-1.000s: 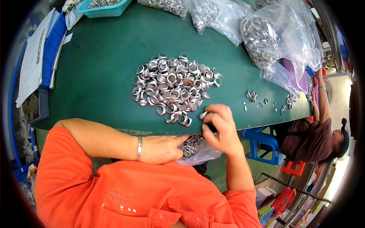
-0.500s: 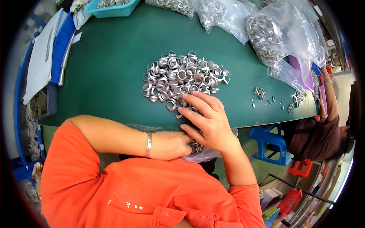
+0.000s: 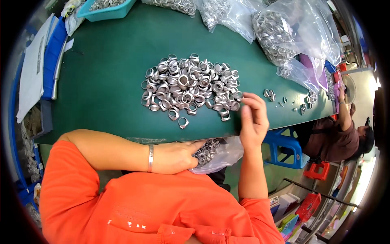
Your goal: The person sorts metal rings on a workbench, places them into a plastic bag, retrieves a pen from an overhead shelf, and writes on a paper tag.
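Observation:
A heap of silver-grey metal rings (image 3: pixel 183 83) lies on the green tabletop (image 3: pixel 109 49) in front of me. At the right side of the heap is my right hand (image 3: pixel 254 120), fingers bent and thumb apart, the fingertips by the outermost rings; I see nothing held in it. Below the table's near edge, a clear plastic bag (image 3: pixel 228 153) with more rings (image 3: pixel 208 151) inside sits against my lap. My left hand (image 3: pixel 176 157) grips the bag's left side at its mouth, some of its fingers hidden.
Clear bags of rings (image 3: pixel 276 38) stand along the far side, beside a turquoise tray (image 3: pixel 106 13). A few loose rings (image 3: pixel 269 95) lie at the right. Blue bins and papers (image 3: pixel 34 69) stand at the left. Near a blue stool (image 3: pixel 284 148), another person (image 3: pixel 339 138) works at the right.
My right hand has moved from above the bag and the heap's near edge to the heap's right side. More rings now show at that side, and the bag's mouth is uncovered.

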The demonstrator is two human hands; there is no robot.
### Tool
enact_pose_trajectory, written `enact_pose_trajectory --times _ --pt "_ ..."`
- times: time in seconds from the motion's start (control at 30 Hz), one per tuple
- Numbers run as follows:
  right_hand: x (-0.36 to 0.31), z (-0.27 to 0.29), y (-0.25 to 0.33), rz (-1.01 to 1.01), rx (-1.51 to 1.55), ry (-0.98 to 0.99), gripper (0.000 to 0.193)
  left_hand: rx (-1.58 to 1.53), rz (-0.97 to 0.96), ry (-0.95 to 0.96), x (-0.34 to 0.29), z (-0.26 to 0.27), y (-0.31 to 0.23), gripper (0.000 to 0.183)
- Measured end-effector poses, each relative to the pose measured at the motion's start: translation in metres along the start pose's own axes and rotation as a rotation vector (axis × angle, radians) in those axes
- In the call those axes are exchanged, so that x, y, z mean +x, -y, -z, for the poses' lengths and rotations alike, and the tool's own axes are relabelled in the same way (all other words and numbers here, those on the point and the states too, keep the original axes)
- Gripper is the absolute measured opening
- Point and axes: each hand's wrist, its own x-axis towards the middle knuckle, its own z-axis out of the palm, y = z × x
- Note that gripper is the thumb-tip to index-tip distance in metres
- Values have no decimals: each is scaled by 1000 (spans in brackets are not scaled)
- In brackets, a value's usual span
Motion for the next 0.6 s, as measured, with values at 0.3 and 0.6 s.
enact_pose_trajectory --times 0.3,0.6 --pt "-8 3 8 102 -443 24 17 -53 26 10 3 -1 1 16" --pt "-15 6 -2 -149 -344 -49 18 -100 38 24 5 1 -1 15"
